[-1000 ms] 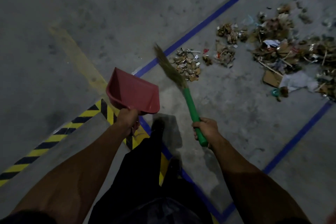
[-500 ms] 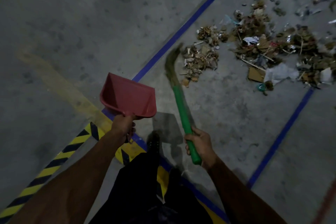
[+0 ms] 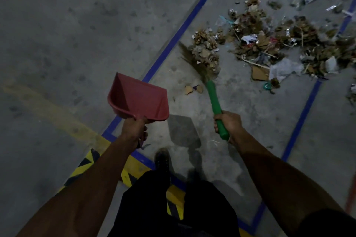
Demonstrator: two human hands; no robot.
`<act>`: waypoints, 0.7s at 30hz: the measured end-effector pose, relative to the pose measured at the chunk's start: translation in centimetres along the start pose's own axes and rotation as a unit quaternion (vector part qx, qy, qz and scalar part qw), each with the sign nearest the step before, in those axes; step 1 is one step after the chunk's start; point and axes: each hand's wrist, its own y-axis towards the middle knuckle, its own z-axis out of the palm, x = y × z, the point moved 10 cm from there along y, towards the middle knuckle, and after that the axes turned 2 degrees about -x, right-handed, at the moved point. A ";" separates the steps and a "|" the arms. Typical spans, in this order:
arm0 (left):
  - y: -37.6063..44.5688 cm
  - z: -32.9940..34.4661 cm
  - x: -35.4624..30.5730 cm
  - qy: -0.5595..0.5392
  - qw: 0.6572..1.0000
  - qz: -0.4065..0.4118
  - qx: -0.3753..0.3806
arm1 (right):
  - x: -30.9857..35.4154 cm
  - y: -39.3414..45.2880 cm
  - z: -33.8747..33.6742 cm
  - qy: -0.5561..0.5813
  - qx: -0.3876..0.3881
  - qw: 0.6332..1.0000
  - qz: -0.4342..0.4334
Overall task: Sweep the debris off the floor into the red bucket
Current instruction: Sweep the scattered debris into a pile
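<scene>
My left hand (image 3: 134,128) grips the light red dustpan (image 3: 137,98), right hand (image 3: 228,123) wraps the broom (image 3: 210,86) low on its handle, bristles touching featherweight, scattery debris (image 3: 256,44) on the floor (image 3: 67,34).

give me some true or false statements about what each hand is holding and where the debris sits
1. The left hand holds a red dustpan. True.
2. The dustpan already has debris in it. False: its inside looks empty.
3. The right hand grips a green broom handle. True.
4. The broom bristles are far from the debris pile. False: they touch its near edge.
5. The debris lies left of the blue floor line. False: it lies to the right.
</scene>
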 end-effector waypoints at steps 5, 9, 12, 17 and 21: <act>0.0 2.8 -1.7 0.029 1.000 -0.001 -0.004 | -1.3 -2.9 0.2 -0.062 0.076 0.995 -0.024; 0.5 6.4 -3.0 0.062 0.998 -0.011 -0.003 | -2.1 0.3 -0.4 -0.107 0.117 0.987 0.013; 1.6 9.6 -4.0 0.056 0.998 -0.010 -0.029 | -0.1 5.0 -2.8 -0.143 0.125 0.982 0.014; 3.4 17.4 -6.1 0.039 0.996 -0.023 -0.079 | 6.4 14.2 -9.6 -0.129 0.106 0.986 0.020; 4.0 25.1 -9.1 0.008 0.994 -0.034 -0.103 | 12.9 19.6 -13.0 -0.098 0.126 0.987 0.025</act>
